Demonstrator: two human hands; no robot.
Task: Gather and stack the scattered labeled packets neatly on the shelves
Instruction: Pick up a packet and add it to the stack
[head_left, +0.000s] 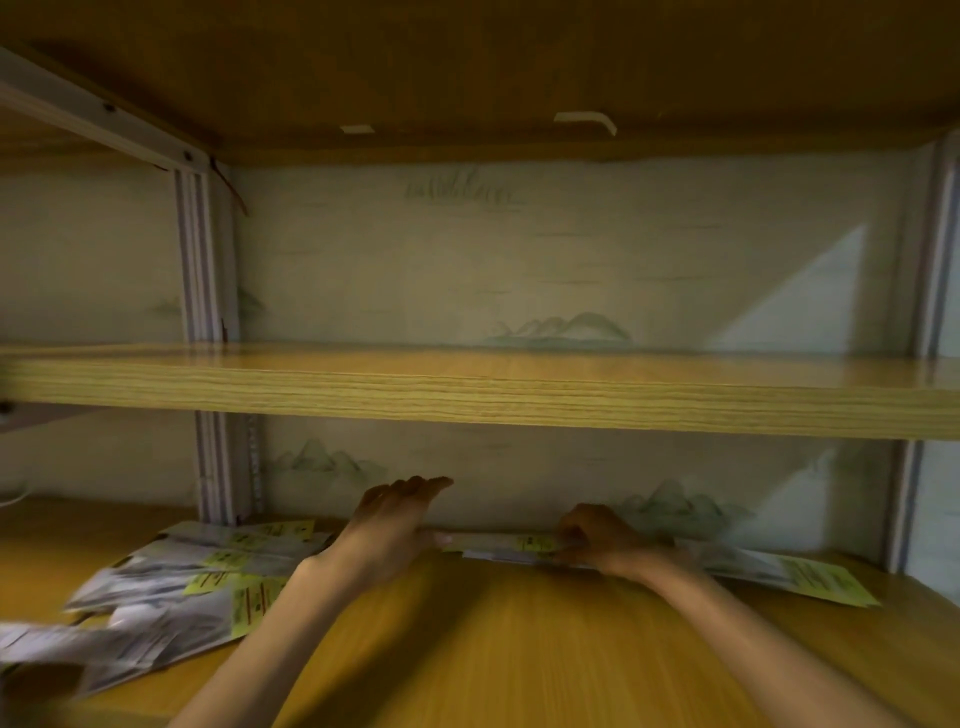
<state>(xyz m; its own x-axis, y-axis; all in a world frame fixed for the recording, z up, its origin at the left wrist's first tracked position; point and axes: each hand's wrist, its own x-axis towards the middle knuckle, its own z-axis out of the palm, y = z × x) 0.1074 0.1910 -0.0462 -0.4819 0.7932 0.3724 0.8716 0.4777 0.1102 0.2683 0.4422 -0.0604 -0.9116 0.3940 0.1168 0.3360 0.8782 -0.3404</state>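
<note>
Both hands (395, 525) (597, 540) square packets (509, 548) against shelf's (467, 649) back edge.

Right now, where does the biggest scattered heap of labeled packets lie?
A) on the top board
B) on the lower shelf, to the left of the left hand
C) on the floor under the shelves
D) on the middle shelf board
B: the scattered packets lie spread on the lower shelf, left of the left hand; the middle shelf board shows no packets.
</note>
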